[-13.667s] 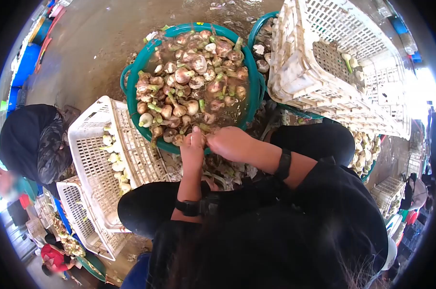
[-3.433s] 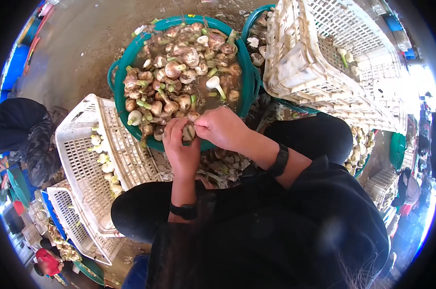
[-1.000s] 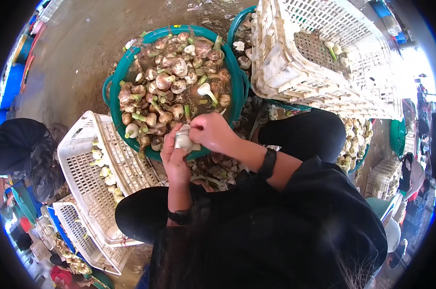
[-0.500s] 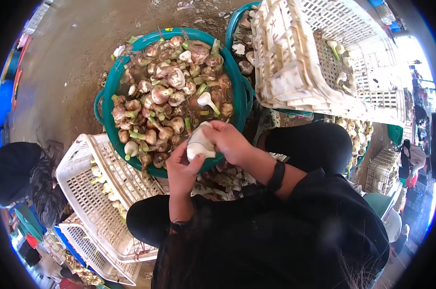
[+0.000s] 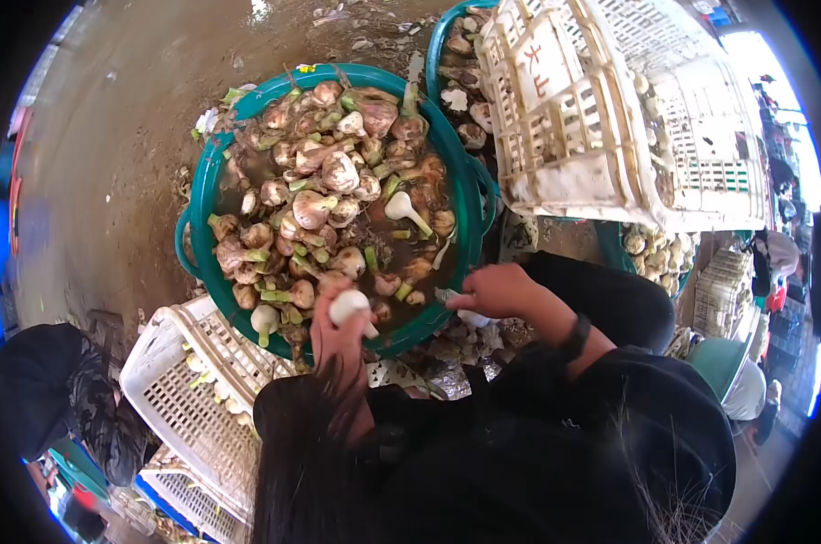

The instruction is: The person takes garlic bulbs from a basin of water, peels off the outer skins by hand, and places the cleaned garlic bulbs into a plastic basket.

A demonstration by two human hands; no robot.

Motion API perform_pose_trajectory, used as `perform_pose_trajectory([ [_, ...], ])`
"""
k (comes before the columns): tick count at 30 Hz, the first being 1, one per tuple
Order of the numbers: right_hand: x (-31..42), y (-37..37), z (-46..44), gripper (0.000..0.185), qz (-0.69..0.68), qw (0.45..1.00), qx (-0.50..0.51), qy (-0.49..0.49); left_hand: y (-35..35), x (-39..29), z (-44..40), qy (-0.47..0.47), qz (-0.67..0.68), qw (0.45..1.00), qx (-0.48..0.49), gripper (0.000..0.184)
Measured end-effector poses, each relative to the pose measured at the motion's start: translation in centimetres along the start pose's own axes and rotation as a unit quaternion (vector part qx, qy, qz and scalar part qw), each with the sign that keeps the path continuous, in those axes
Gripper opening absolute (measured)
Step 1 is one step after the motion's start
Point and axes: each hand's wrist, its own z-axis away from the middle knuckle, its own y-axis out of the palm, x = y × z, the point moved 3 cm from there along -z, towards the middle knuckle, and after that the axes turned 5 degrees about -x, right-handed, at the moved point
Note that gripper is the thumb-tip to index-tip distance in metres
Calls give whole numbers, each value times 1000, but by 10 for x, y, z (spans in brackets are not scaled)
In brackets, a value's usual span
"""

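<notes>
My left hand (image 5: 340,337) is closed around a clean white garlic bulb (image 5: 348,307), above the near edge of a green tub (image 5: 213,195). Over the tub's right rim is my right hand (image 5: 499,292), its fingers pinched together on a small greyish piece (image 5: 445,296) that I cannot make out. The two hands are apart. Muddy, unpeeled garlic bulbs (image 5: 313,209) with cut green stems fill the tub, partly in brown water. One cleaner white garlic bulb (image 5: 400,207) lies among them on the right. A pale strip of peel (image 5: 442,253) rests beside it.
White plastic crates (image 5: 555,118) stand at the upper right, next to a second green tub (image 5: 436,63). At the lower left another white crate (image 5: 179,399) holds several white bulbs. Peel scraps (image 5: 469,344) litter the wet ground near my knees. A person (image 5: 43,390) sits at the left.
My hands have separated. The left has moved slightly left with the garlic bulb; the right has let go of it and swung right, past the tub's rim. A pale peel strip now shows in the tub.
</notes>
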Motion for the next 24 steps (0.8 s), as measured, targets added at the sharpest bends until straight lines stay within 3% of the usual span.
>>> perform_pose_trajectory([
  [1,3,-6,-7,32,-38,989,-144,18,7,-8,2,2,-1,1000,5,35],
  [2,9,-14,-20,32,-71,956,-285,32,8,-7,3,-5,84,996,-12,33],
  [4,14,-29,-58,30,-39,917,-390,73,14,-5,9,-7,182,983,-23,28],
  [5,8,-20,-76,30,-41,918,-391,63,13,1,11,-2,211,977,-10,27],
  [7,1,-5,-123,30,-24,959,-259,109,13,8,20,-2,208,977,-39,27],
  [8,1,0,-132,30,-19,961,-263,86,11,10,21,6,202,979,-40,27],
  [10,6,7,-130,23,58,947,-302,-98,10,2,30,50,140,983,-110,26],
  [11,18,7,-108,24,-368,909,-191,-48,13,-1,35,85,93,982,-143,25],
  [12,41,5,-68,25,-719,694,-37,17,19,-2,38,149,-16,978,-148,27],
  [13,65,0,-36,28,-821,571,3,-22,23,1,41,255,-187,939,-134,34],
  [14,82,-6,-14,29,-875,480,47,-31,35,-5,54,353,-297,881,-107,37],
  [15,88,-8,-4,28,-902,430,37,-20,47,-14,69,443,-399,799,-78,40],
  [17,90,-31,19,28,-886,464,-15,23,39,-39,83,459,-363,808,-67,41],
  [18,86,-45,30,26,-876,472,34,-92,31,-56,90,471,-328,817,-49,42],
  [19,79,-61,43,25,-853,473,84,-205,17,-81,94,469,-331,812,-106,42],
  [20,81,-84,63,27,-861,389,124,-303,2,-101,94,463,-386,783,-155,43],
  [21,81,-112,88,31,-853,300,160,-396,-15,-114,88,460,-502,706,-195,43],
  [22,72,-143,113,34,-849,239,156,-445,-38,-117,70,402,-588,679,-178,47],
  [23,63,-163,132,39,-838,176,150,-495,-50,-114,55,302,-645,685,-153,48],
  [24,57,-169,136,42,-851,184,69,-486,-60,-111,40,201,-692,681,-127,50],
])
